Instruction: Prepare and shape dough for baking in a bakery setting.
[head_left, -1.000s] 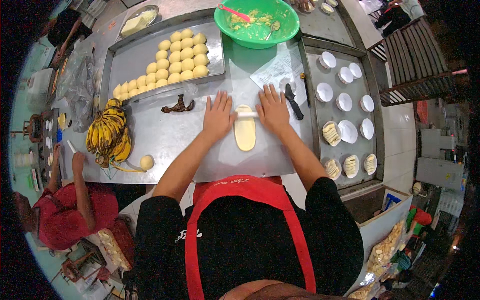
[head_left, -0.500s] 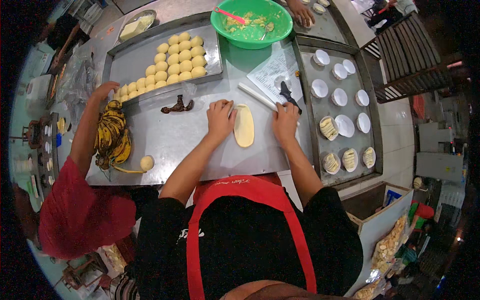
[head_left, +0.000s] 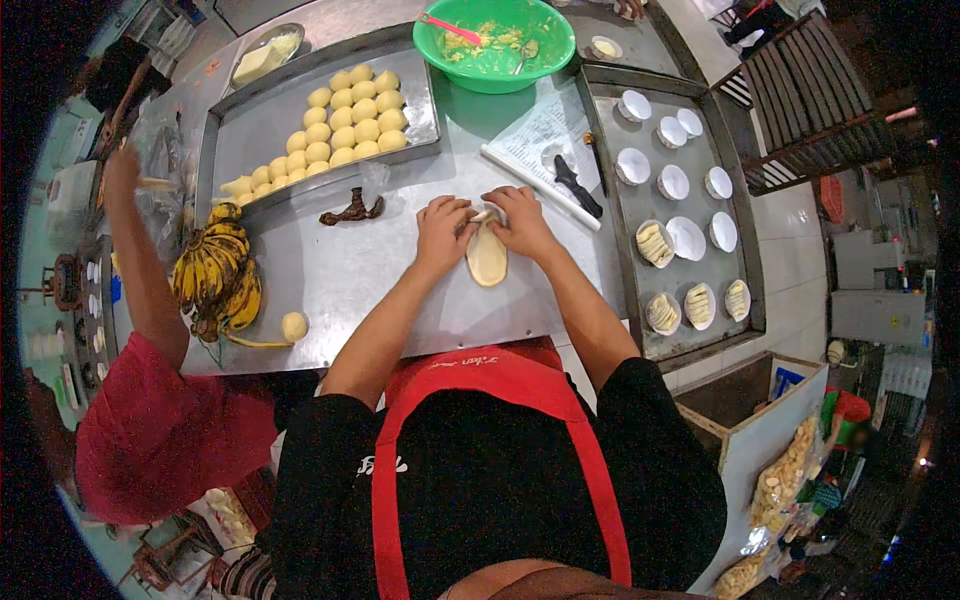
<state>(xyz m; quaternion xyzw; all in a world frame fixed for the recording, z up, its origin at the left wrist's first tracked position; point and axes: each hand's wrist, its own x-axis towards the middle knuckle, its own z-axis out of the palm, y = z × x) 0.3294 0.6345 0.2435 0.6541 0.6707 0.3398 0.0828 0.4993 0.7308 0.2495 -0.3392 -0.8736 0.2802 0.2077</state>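
On the metal table in front of me lies a flattened oval piece of dough (head_left: 487, 262), its far end lifted and curled. My left hand (head_left: 444, 232) pinches that raised end from the left. Opposite it, my right hand (head_left: 522, 224) is closed on the same end with bent fingers. The near part of the dough stays flat on the metal. A white rolling pin (head_left: 541, 187) rests just beyond my right hand. Next to the pin are a black-handled tool (head_left: 577, 187) and a printed sheet (head_left: 525, 138).
Dough balls (head_left: 340, 137) fill part of a tray (head_left: 240, 110). Bananas (head_left: 213, 262) and one dough ball (head_left: 294, 326) sit left. A green bowl (head_left: 494, 80) stands beyond. The right tray (head_left: 645, 90) holds paper cups, several with shaped dough. A co-worker's arm (head_left: 150, 255) reaches in from the left.
My right hand has left the rolling pin and moved to the dough. Both hands now grip and lift its far end. The co-worker's left-side hand has moved away from the dough-ball tray.
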